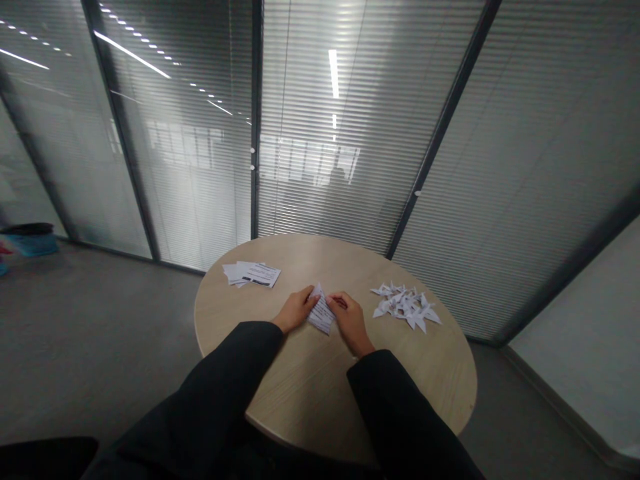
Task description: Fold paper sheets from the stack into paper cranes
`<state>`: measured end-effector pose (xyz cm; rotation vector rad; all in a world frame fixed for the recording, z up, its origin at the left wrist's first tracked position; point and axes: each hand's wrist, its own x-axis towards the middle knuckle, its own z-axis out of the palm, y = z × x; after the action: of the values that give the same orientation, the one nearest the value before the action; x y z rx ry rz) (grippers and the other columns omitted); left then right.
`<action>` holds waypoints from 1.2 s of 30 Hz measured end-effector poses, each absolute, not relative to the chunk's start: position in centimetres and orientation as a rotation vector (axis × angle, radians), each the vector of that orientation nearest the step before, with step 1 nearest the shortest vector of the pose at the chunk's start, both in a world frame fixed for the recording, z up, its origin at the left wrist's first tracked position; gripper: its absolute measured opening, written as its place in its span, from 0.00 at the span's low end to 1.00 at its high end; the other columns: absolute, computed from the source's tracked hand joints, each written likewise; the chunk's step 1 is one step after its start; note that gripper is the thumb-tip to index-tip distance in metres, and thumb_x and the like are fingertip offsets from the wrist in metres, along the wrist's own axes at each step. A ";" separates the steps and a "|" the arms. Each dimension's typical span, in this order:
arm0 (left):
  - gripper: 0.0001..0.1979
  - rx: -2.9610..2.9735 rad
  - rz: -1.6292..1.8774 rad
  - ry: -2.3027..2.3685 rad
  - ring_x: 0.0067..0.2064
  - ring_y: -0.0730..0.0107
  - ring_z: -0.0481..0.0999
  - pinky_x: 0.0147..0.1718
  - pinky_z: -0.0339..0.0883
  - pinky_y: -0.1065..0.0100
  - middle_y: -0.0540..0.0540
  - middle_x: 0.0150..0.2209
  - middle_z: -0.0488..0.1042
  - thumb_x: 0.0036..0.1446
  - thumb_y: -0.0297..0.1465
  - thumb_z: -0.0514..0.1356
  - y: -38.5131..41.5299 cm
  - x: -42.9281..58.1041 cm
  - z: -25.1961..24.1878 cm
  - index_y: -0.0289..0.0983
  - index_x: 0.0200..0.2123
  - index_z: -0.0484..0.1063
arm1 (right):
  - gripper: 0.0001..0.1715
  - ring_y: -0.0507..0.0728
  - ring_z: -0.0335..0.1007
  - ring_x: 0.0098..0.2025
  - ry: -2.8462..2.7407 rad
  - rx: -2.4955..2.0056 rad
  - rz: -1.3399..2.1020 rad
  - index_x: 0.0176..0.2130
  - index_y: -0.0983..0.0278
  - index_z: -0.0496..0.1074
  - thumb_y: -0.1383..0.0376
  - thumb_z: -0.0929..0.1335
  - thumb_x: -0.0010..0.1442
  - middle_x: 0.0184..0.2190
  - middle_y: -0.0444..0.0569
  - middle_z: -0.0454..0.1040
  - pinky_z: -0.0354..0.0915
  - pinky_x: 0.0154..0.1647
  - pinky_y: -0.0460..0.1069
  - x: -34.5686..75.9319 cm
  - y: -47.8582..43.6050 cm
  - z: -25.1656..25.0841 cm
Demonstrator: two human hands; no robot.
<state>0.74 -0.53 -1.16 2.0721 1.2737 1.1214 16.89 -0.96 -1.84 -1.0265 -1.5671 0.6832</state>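
Observation:
A folded sheet of printed paper is held between my two hands above the middle of the round table. My left hand grips its left edge, thumb on top. On the other side, the fingers of my right hand pinch its upper right edge. The paper comes to a point at the top, and lines of print show on its face. To the right lies a pile of folded white paper cranes. A few loose printed sheets overlap at the table's left.
A glass partition with blinds stands right behind the table. On the floor at far left is a blue bin with a black liner. A white wall rises at the right.

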 end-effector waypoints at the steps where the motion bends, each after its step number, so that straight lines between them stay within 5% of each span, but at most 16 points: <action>1: 0.14 2.087 1.118 1.273 0.27 0.72 0.66 0.26 0.55 0.71 0.50 0.24 0.68 0.59 0.39 0.50 -0.6 0.7 -1.1 0.36 0.29 0.67 | 0.16 0.57 0.72 0.32 -1.526 -1.013 0.745 0.31 0.64 0.71 0.53 0.68 0.50 0.28 0.49 0.75 0.67 0.33 0.51 16.9 -0.8 -1.9; 15: 0.14 2.187 1.058 1.291 0.28 0.70 0.68 0.29 0.56 0.71 0.47 0.27 0.72 0.57 0.38 0.51 -1.0 0.6 -0.8 0.35 0.32 0.72 | 0.15 0.58 0.73 0.32 -1.495 -1.037 0.840 0.30 0.66 0.76 0.57 0.71 0.45 0.28 0.50 0.78 0.67 0.35 0.52 17.3 -0.5 -2.0; 23: 0.31 1.477 1.186 0.983 0.31 0.65 0.73 0.32 0.63 0.67 0.40 0.29 0.77 0.50 0.53 0.53 0.0 0.2 -0.5 0.28 0.34 0.76 | 0.16 0.58 0.72 0.35 -1.324 -1.066 0.949 0.30 0.66 0.77 0.58 0.73 0.42 0.30 0.50 0.78 0.65 0.40 0.52 17.7 -0.8 -1.8; 28: 0.24 1.307 1.060 0.838 0.28 0.69 0.73 0.31 0.63 0.68 0.41 0.29 0.78 0.41 0.45 0.66 0.0 -0.4 -0.7 0.29 0.32 0.77 | 0.17 0.58 0.72 0.35 -1.289 -1.053 1.043 0.30 0.66 0.78 0.57 0.74 0.41 0.30 0.50 0.78 0.64 0.40 0.52 17.6 -1.2 -1.5; 36: 0.24 1.215 0.959 0.770 0.31 0.66 0.76 0.37 0.66 0.65 0.39 0.33 0.79 0.37 0.39 0.70 -0.8 -0.6 0.1 0.30 0.37 0.77 | 0.16 0.57 0.71 0.33 -1.252 -1.042 1.170 0.28 0.65 0.77 0.59 0.75 0.37 0.27 0.48 0.77 0.64 0.39 0.51 17.4 -1.5 -1.2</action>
<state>-0.60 -0.76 0.09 1.2145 0.7700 0.9595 17.38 -1.48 -1.23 -1.0420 -1.2521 1.1705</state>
